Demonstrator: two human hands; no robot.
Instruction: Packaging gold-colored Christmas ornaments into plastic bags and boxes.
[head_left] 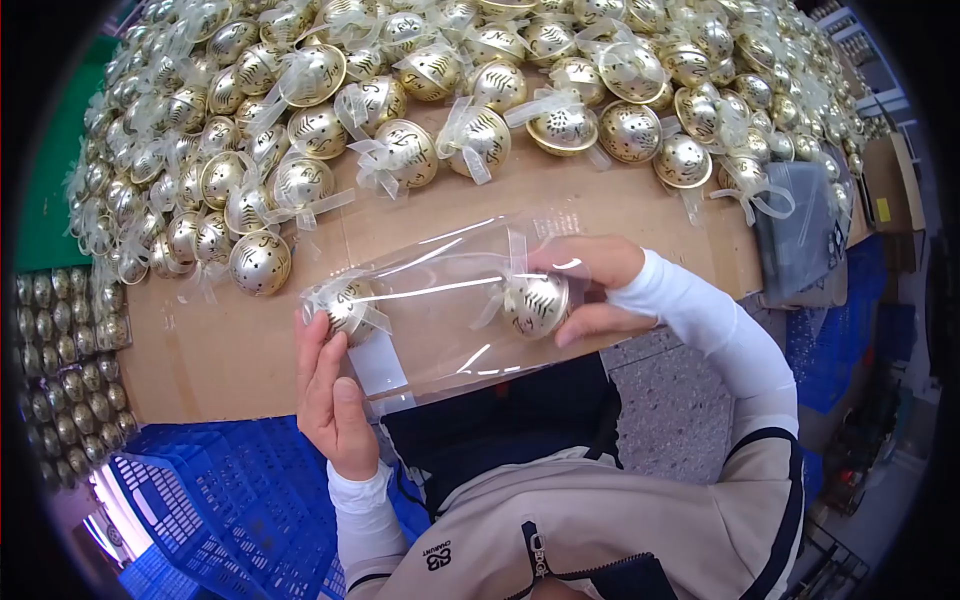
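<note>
Bagging is apparently under way: the clear plastic bag [435,325] is gripped by left fingers [313,345], a gold jingle bell [536,303] by right fingers [592,320]; deeper insertion seems needed.

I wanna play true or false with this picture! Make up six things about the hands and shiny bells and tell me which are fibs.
1. The left hand touches the clear plastic bag. True.
2. The right hand is empty. False: it holds a gold jingle bell.
3. Many loose jingle bells lie beyond the bag. True.
4. The plastic crate at the lower left is red. False: it is blue.
5. Some bells have pale, see-through ribbons. True.
6. The nearest loose bells sit on glass. False: they sit on brown cardboard.
</note>
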